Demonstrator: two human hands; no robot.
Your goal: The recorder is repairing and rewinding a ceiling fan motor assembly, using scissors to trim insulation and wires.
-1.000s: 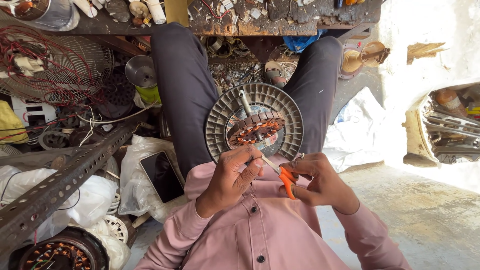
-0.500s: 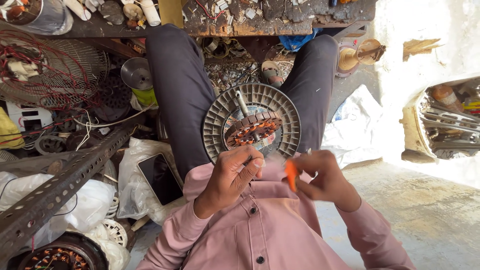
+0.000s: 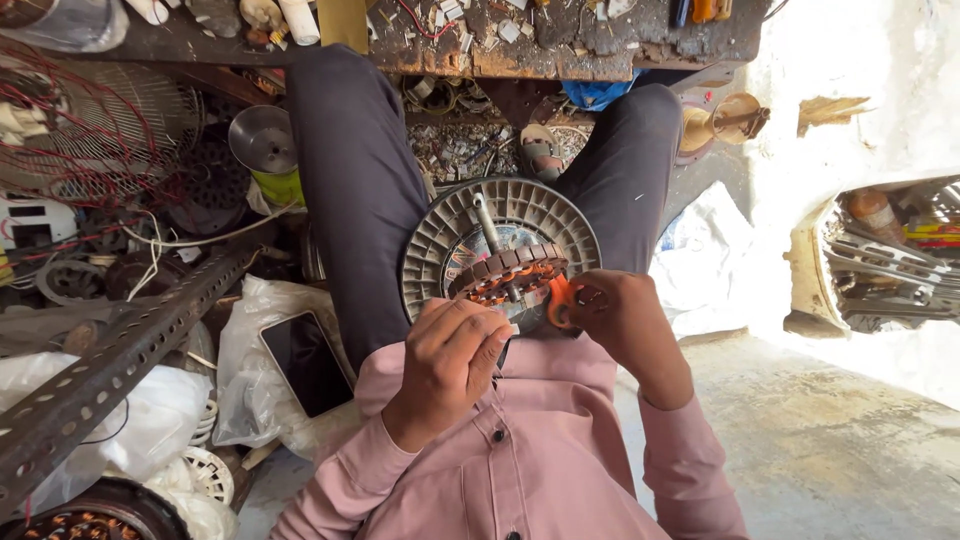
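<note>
Copper-wound stator core (image 3: 508, 277) rests on a grey ribbed round motor housing (image 3: 440, 240) in the lap; left hand (image 3: 450, 365) curls closed over its six-o'clock edge, right hand (image 3: 620, 320) at three o'clock pinches an orange-handled tool (image 3: 558, 300), tip hidden.

The left hand (image 3: 445, 365) covers the near rim of the round grey ribbed fan-motor housing (image 3: 500, 215) at six o'clock, and its fingertips hide the lower edge of the copper-wound stator (image 3: 505, 275). The right hand (image 3: 620, 325) closes around a small orange-handled tool (image 3: 558, 300); only the orange tip shows, so its kind cannot be told. At nine o'clock, the red wire fan guard (image 3: 90, 130) runs off the left edge. At seven o'clock, the dark round motor part (image 3: 80, 515) is cut by the bottom edge.
</note>
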